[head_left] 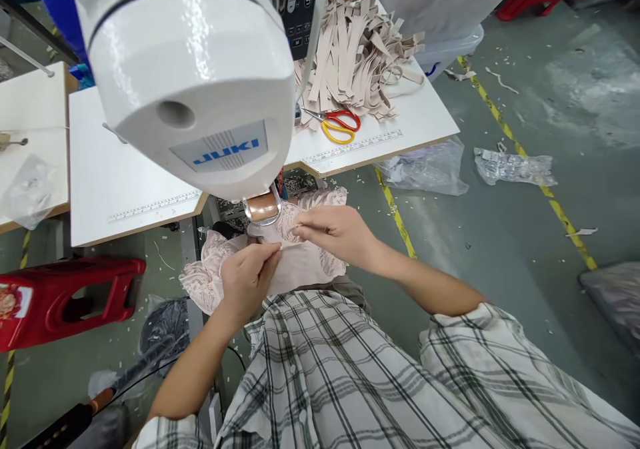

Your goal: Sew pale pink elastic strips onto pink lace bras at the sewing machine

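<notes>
A pale pink lace garment (300, 266) hangs between my two hands, just below the head of a white sewing machine (195, 89). My left hand (250, 272) pinches the garment's near edge with thumb and forefinger. To its right and slightly higher, my right hand (335, 232) is closed in a pinch on the garment's lace part. Both hands are in front of the machine's metal and brown end piece (263, 207), and the cloth lies close to it. The exact bit of cloth between the fingertips is too small to make out.
On the white table's right side lie a heap of beige fabric strips (350, 49) and scissors (340, 126) with red and yellow handles. A red stool (100, 302) stands at left. Plastic bags (430, 169) lie on the floor at right, near yellow-black tape.
</notes>
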Motion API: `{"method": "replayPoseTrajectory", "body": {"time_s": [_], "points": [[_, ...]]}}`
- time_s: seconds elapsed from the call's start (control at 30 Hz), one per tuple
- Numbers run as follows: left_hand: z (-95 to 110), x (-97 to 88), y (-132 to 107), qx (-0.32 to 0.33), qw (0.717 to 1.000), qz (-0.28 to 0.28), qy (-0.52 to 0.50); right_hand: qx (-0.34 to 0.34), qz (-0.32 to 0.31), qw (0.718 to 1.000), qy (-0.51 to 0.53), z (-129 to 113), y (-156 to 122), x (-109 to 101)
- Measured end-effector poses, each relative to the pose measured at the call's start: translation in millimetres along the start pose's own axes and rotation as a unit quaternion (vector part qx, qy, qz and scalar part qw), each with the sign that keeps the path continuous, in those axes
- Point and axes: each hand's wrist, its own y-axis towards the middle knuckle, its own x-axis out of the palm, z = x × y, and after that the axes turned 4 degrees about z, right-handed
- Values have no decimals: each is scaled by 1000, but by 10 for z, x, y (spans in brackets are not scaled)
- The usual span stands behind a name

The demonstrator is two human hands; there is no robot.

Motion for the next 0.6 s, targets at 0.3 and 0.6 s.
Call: {"method": "replayPoseTrajectory", "body": {"time_s": [0.3, 0.6], "points": [[66, -142, 149, 66, 997, -25, 24, 14, -129, 988, 77, -65, 129, -157], [33, -130, 193, 10, 998, -55, -15, 25, -160, 984, 76, -69, 151, -157]]}}
